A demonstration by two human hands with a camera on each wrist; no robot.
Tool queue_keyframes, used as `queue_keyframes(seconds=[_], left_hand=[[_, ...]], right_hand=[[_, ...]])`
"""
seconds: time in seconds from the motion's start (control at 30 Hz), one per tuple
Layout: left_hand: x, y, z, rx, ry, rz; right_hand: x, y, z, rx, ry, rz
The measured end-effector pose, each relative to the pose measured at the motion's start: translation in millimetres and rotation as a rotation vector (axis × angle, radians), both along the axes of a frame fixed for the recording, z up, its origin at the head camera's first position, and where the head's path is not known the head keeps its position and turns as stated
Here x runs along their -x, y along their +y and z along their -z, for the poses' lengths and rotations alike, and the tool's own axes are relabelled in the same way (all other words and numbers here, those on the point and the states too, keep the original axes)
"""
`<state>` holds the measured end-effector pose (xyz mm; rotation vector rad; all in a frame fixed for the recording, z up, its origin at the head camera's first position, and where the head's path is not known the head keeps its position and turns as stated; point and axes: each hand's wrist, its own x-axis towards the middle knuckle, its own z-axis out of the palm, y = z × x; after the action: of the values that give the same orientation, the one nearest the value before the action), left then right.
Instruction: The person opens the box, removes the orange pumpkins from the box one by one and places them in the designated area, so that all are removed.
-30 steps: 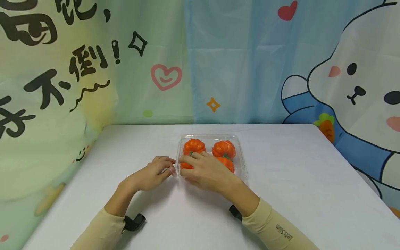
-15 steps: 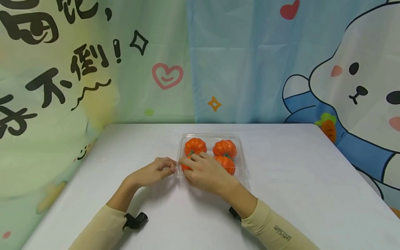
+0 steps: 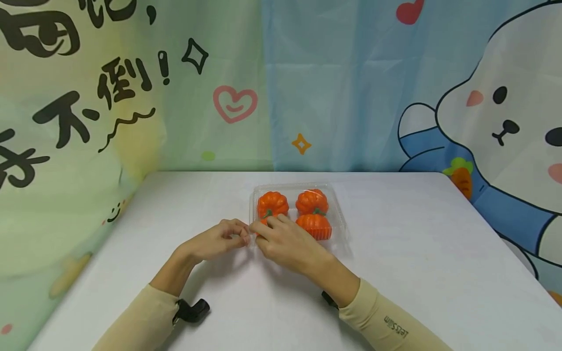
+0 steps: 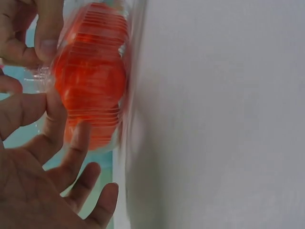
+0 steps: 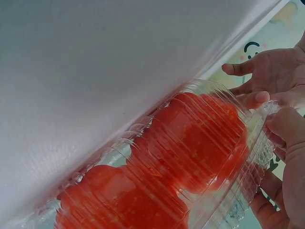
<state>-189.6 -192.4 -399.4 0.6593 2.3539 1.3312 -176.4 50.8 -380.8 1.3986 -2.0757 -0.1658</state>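
A clear plastic box [image 3: 339, 214] stands on the table with several orange pumpkins [image 3: 313, 226] inside, some showing green stems. Thumb and index finger of my left hand [image 3: 221, 240] pinch the box's near left corner; the left wrist view shows its other fingers spread beside the box wall. Right beside it, my right hand [image 3: 287, 243] reaches across the box's left part and pinches the same edge. In the right wrist view both hands meet at the ribbed rim [image 5: 238, 195]. The near left pumpkin is mostly hidden behind the right hand.
A white table [image 3: 417, 253] spreads around the box. Behind it hangs a printed curtain [image 3: 316, 87] with a cartoon bear and lettering. Black wrist cameras [image 3: 192, 310] sit below both forearms.
The head view has shifted slightly. More of the near right pumpkin shows now, with ribbed plastic across its lower part. Both hands stay at the left corner, closer together.
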Motion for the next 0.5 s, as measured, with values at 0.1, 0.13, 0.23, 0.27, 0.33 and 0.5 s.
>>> queue_keyframes(seconds=[0.1,0.13,0.23,0.27,0.33,0.5], left_hand=[[-0.2,0.4,1.1,-0.022,-0.014,-0.021],[-0.5,0.7,2.0,-0.031,-0.019,-0.029],[-2.2,1.5,3.8,-0.054,-0.033,-0.056],[-2.6,1.4,4.5,-0.061,-0.039,-0.065],[-3.8,1.5,5.0,-0.077,-0.055,-0.085],[-3.8,2.1,6.3,-0.116,-0.068,-0.099]], right_hand=[[0.5,-0.1,-0.6,-0.029,-0.001,0.001],[0.5,-0.2,-0.8,-0.038,0.002,0.001],[0.6,-1.1,-1.0,-0.051,0.014,0.001],[0.6,-1.6,-1.1,-0.053,0.019,0.001],[0.6,-2.3,-1.3,-0.059,0.033,-0.001],[1.8,-3.0,-1.1,-0.079,0.037,0.002]])
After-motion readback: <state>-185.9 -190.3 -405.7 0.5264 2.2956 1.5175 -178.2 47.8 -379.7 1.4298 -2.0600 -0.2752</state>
